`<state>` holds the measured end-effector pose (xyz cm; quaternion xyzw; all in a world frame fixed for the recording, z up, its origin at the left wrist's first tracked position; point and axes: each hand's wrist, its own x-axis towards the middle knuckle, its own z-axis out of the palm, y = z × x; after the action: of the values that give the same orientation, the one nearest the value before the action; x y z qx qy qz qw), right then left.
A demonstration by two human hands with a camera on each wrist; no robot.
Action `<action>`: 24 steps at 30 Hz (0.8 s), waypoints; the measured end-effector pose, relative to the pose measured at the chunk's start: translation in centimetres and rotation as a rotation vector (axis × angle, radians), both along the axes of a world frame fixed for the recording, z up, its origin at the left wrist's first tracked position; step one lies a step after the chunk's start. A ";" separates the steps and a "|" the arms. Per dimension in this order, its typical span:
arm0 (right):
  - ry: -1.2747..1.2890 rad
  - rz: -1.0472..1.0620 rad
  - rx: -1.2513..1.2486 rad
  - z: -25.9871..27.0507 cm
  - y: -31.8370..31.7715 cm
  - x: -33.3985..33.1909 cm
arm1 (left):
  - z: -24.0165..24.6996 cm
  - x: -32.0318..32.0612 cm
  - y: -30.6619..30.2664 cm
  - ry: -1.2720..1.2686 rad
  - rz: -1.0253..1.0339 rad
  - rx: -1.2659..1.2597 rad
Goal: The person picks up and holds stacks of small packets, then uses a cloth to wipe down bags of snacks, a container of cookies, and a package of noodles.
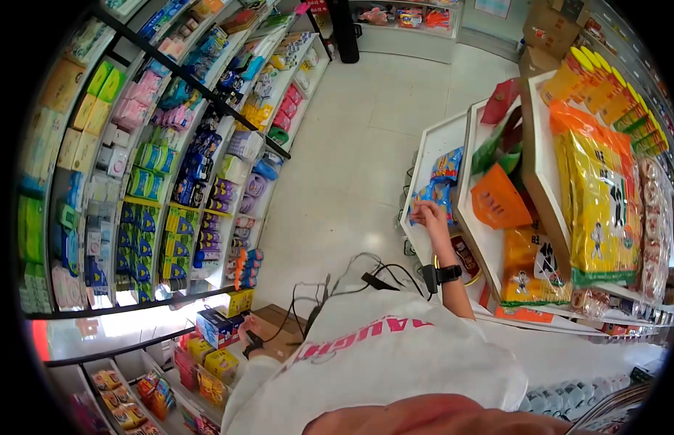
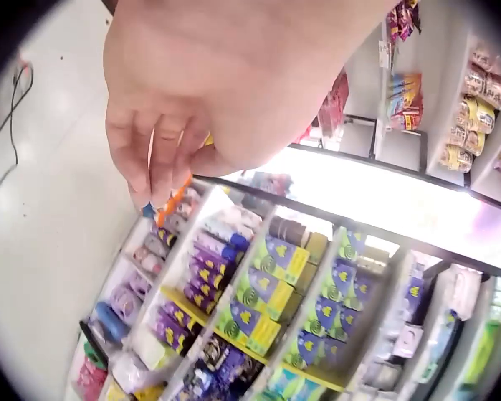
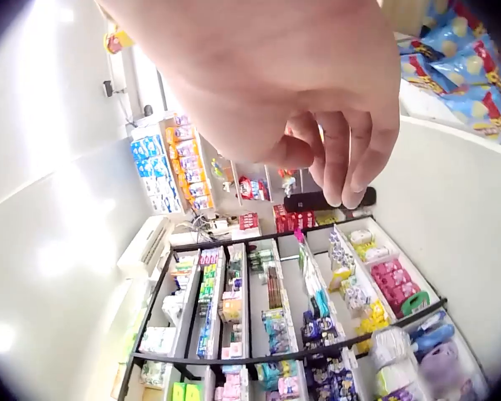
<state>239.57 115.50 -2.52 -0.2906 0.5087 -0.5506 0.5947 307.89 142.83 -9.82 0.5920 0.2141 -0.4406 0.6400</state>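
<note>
In the head view my right hand [image 1: 432,217] hangs in front of blue snack bags [image 1: 447,167] on a white tiered shelf [image 1: 427,156]. The right wrist view shows that hand [image 3: 317,125] with fingers loosely bent and nothing in them; more of the blue bags [image 3: 468,79] lie off to its side. My left hand [image 1: 248,326] is low at the left, beside a blue box [image 1: 218,328] and a yellow box [image 1: 240,301]. Seen from the left wrist, its fingers [image 2: 163,150] dangle loosely and hold nothing.
Tall shelves [image 1: 199,87] of packaged household goods line the left. Large yellow snack bags [image 1: 598,203] and an orange bag [image 1: 500,199] fill the right-hand shelves. Black cables [image 1: 380,275] run in front of my body. A tiled floor [image 1: 344,159] lies between the shelves.
</note>
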 end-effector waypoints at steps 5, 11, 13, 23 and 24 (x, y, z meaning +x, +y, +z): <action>0.145 -0.165 -0.031 0.7 -9.4 -1.2 | -2.6 -0.1 -12.3 0.060 -0.003 0.061; 0.179 -0.360 0.036 -0.5 -23.2 -2.5 | -7.0 1.1 -38.4 0.065 -0.123 0.048; 0.162 -0.450 0.141 -0.8 -28.1 -3.0 | -8.3 1.8 -50.2 0.031 -0.205 0.018; 0.230 -0.698 -0.002 6.5 -46.6 -11.4 | 5.4 -28.4 -108.1 -0.419 -1.234 -0.283; 0.226 -0.772 0.008 6.7 -47.5 -12.2 | 6.6 -33.0 -111.7 -0.460 -1.292 -0.349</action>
<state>227.33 68.05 4.19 -0.1343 0.6450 -0.6961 0.2855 274.94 31.17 -3.20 0.5674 -0.3944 -0.6241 0.3648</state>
